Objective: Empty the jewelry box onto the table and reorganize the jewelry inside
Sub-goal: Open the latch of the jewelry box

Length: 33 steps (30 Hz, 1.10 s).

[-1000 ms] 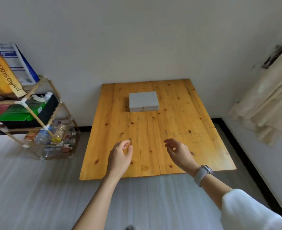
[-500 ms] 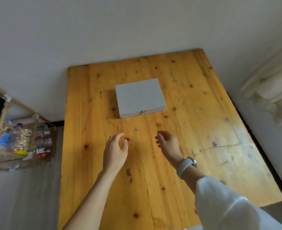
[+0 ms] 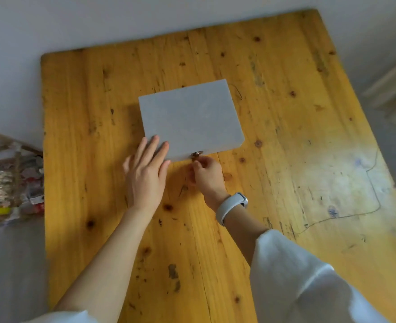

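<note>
Shelf: one, at the frame's left edge, well left of the left hand, blurred and crowded with small items I cannot count.
Left hand: one; fingers straight and spread, tips resting flat on the box's near left corner, holding nothing. A second ago it hovered over bare wood short of the box; now it touches the lid.
Box: one, grey, lid down, lying just ahead of both hands on the table; nothing is tipped out yet.
Clasp: one small metal catch at the middle of the box's front edge, right of the left hand and just ahead of the right.
Right hand: one, with a watch at the wrist; fingers curled in at the clasp, seemingly pinching it, though blur hides the contact. It too has come forward since a second ago.
Meaning: reach is done; the left hand likely steadies the box while the right undoes the catch, so opening comes next.
Jewelry: none visible; count unknown while the lid is down.
</note>
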Tool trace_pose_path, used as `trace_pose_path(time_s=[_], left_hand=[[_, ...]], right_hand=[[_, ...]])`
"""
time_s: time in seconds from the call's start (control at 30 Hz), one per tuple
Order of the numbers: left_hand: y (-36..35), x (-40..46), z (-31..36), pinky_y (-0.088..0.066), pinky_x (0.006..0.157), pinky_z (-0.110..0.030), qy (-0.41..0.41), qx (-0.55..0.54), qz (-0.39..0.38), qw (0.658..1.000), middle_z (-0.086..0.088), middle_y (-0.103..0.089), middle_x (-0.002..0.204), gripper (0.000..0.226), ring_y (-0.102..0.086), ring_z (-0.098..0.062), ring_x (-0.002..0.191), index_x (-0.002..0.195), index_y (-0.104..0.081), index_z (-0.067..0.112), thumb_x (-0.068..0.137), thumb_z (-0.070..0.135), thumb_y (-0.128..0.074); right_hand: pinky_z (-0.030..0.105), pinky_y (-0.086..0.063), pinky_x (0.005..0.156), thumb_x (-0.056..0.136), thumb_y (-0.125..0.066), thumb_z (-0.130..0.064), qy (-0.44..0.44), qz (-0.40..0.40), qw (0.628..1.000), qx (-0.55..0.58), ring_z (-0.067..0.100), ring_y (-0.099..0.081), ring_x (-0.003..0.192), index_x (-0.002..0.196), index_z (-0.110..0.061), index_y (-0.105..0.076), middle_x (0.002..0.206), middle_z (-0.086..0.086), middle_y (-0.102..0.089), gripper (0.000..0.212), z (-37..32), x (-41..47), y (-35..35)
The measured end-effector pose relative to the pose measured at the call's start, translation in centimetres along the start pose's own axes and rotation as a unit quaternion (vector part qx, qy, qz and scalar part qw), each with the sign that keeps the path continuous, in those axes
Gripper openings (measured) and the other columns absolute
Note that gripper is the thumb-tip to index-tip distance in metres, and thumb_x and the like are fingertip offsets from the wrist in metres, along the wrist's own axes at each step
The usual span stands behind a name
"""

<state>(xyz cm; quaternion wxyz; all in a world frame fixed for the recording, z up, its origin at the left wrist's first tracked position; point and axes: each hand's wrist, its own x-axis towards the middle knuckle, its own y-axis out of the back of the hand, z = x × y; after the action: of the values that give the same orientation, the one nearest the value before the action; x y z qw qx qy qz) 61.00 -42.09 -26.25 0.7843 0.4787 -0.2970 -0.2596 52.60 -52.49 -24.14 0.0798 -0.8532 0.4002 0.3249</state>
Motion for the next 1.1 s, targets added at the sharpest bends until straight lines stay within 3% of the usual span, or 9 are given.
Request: trace_pose_path(time_s=[0.2, 0.37, 0.6, 0.67, 0.77, 0.87, 0.93, 1.0, 1.1], left_hand=[[-0.9, -0.1, 0.2, -0.036, 0.092, -0.043, -0.004, -0.008, 0.056, 0.998, -0.007, -0.055, 0.131, 0.033, -0.044, -0.026, 0.128, 0.117, -0.063, 0.014, 0.09, 0.026, -0.05], [-1.1, -0.1, -0.2, -0.038, 0.092, -0.044, -0.016, -0.018, 0.067, 0.997, -0.009, -0.055, 0.131, 0.032, -0.043, -0.027, 0.128, 0.117, -0.063, 0.012, 0.091, 0.024, -0.051], [-0.7, 0.1, -0.1, -0.043, 0.099, -0.042, -0.023, -0.067, 0.051, 0.996, -0.013, -0.054, 0.131, 0.035, -0.042, -0.031, 0.128, 0.119, -0.061, 0.006, 0.09, 0.022, -0.049], [-0.2, 0.2, 0.5, -0.039, 0.102, -0.035, 0.002, -0.103, 0.055, 0.993, -0.017, -0.05, 0.134, 0.036, -0.041, -0.029, 0.128, 0.121, -0.059, 0.003, 0.088, 0.018, -0.057], [0.8, 0.1, 2.1, -0.028, 0.106, -0.027, 0.165, -0.203, 0.032, 0.965, -0.013, -0.028, 0.149, 0.064, -0.028, -0.018, 0.135, 0.14, -0.035, 0.009, 0.084, 0.016, -0.065], [0.9, -0.1, 2.5, -0.029, 0.11, -0.038, 0.319, -0.287, -0.007, 0.903, -0.004, -0.024, 0.152, 0.079, -0.026, -0.021, 0.137, 0.147, -0.017, 0.017, 0.085, 0.028, -0.064], [0.6, -0.3, 2.4, -0.032, 0.108, -0.035, 0.311, -0.286, -0.001, 0.906, -0.003, -0.037, 0.145, 0.065, -0.034, -0.019, 0.133, 0.142, -0.031, 0.015, 0.086, 0.028, -0.062], [0.5, -0.6, 2.5, -0.033, 0.103, -0.025, 0.293, -0.298, 0.005, 0.909, -0.001, -0.045, 0.138, 0.054, -0.039, -0.014, 0.128, 0.137, -0.041, 0.016, 0.088, 0.026, -0.06], [1.1, -0.6, 2.9, -0.034, 0.105, -0.03, 0.293, -0.312, 0.014, 0.904, -0.001, -0.043, 0.14, 0.051, -0.038, -0.014, 0.129, 0.138, -0.04, 0.015, 0.091, 0.025, -0.056]], right_hand=[[0.019, -0.044, 0.041, 0.096, -0.04, -0.015, 0.003, 0.008, 1.0, 0.025, 0.014, -0.049, 0.05, 0.1, -0.007, -0.053, 0.066, 0.003, -0.049, 0.016, -0.1, 0.5, 0.0], [0.03, -0.043, 0.052, 0.094, -0.046, -0.019, 0.044, 0.029, 0.999, 0.009, 0.018, -0.049, 0.058, 0.083, -0.01, -0.056, 0.063, 0.003, -0.052, 0.018, 1.0, 0.5, 0.6], [0.018, -0.043, 0.048, 0.093, -0.049, -0.016, 0.129, 0.024, 0.991, 0.005, 0.007, -0.053, 0.053, 0.088, -0.01, -0.061, 0.069, 0.0, -0.062, 0.014, -1.3, -0.6, 1.6], [0.021, -0.045, 0.052, 0.092, -0.048, -0.014, 0.186, 0.067, 0.979, -0.045, 0.006, -0.054, 0.058, 0.095, -0.012, -0.061, 0.071, -0.004, -0.061, 0.014, -1.9, -0.6, 2.6], [0.026, -0.047, 0.074, 0.091, -0.046, -0.008, 0.272, 0.167, 0.938, -0.136, 0.007, -0.055, 0.085, 0.112, -0.01, -0.056, 0.094, -0.002, -0.057, 0.024, -1.5, -0.3, 4.9], [0.039, -0.04, 0.1, 0.092, -0.044, -0.014, 0.219, 0.165, 0.94, -0.206, 0.024, -0.039, 0.122, 0.136, -0.006, -0.034, 0.132, 0.009, -0.037, 0.046, -0.8, 1.2, 6.8], [0.039, -0.032, 0.108, 0.092, -0.042, -0.017, 0.169, 0.112, 0.956, -0.214, 0.025, -0.032, 0.13, 0.143, -0.007, -0.022, 0.143, 0.01, -0.026, 0.055, -1.0, 1.9, 7.2], [0.033, -0.027, 0.109, 0.09, -0.042, -0.017, 0.174, 0.08, 0.959, -0.21, 0.02, -0.029, 0.129, 0.141, -0.008, -0.026, 0.14, 0.009, -0.033, 0.054, -1.3, 1.8, 7.3], [0.036, -0.028, 0.108, 0.079, -0.038, -0.026, 0.19, 0.073, 0.964, -0.171, 0.017, -0.031, 0.126, 0.138, -0.01, -0.034, 0.135, 0.007, -0.041, 0.062, -1.8, 1.2, 7.3]])
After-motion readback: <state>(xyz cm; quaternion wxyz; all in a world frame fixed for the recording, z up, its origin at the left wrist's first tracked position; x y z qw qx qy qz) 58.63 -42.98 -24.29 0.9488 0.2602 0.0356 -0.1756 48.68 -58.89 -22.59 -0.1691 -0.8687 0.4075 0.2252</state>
